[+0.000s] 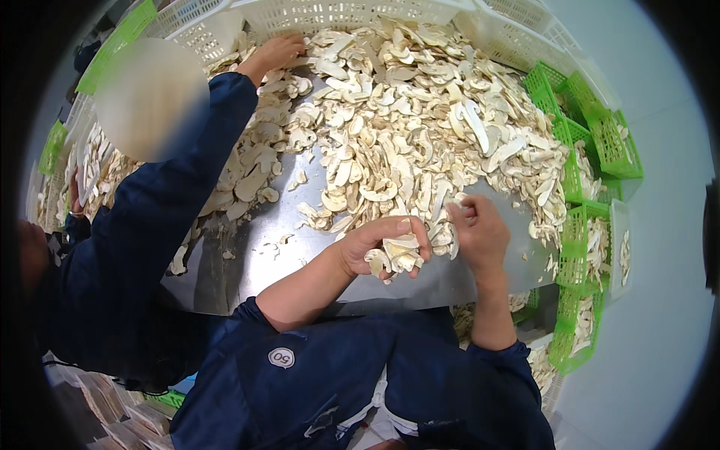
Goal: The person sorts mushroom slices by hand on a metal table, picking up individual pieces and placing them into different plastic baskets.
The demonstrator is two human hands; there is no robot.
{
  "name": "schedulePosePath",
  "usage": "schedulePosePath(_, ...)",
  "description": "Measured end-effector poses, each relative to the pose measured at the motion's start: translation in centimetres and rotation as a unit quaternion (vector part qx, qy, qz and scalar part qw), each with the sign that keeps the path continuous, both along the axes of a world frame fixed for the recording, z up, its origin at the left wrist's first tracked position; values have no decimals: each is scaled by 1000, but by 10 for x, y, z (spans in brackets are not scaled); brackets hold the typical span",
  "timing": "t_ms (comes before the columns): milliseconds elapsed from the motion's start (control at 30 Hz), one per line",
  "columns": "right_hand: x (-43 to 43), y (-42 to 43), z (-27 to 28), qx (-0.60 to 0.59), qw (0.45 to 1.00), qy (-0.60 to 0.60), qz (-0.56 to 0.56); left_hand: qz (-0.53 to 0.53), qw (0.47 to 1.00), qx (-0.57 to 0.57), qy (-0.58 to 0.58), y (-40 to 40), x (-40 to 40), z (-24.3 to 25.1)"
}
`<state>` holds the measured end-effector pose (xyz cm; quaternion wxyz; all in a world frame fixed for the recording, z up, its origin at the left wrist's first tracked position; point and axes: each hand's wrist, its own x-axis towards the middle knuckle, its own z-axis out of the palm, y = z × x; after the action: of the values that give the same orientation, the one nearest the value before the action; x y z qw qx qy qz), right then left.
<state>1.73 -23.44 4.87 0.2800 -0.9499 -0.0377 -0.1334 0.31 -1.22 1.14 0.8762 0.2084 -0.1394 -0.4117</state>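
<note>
A large heap of dried mushroom slices [394, 140] covers much of a metal table [270, 270]. My left hand [382, 242], palm up near the front edge, holds a small bunch of mushroom slices [400, 253] under the thumb and curled fingers. To its right, my right hand [481, 228] is at the heap's lower edge with thumb and fingers bent close together. Pale slices lie just beside its fingertips, but whether it pinches one cannot be told.
At left a co-worker's arm in a dark blue sleeve [185, 163] reaches over the table, the hand [278, 53] at the slices. White perforated crates [349, 14] line the back. Green plastic baskets [574, 242] with slices stand along the right edge.
</note>
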Motion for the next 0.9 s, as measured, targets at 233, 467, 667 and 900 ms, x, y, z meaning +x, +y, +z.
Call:
schedulePosePath(233,2,19,-7,-17,999,27,42,5,1000,7,11,0,-2,-2)
schedulePosePath(467,22,13,14,234,944,213,98,5,1000,9,18,1,-5,-3)
schedulePosePath(667,103,36,93,41,851,421,312,-10,999,-8,37,-2,-4,-7)
schedulePosePath(900,166,127,137,379,893,7,243,-11,1000,4,-21,5,2,-8)
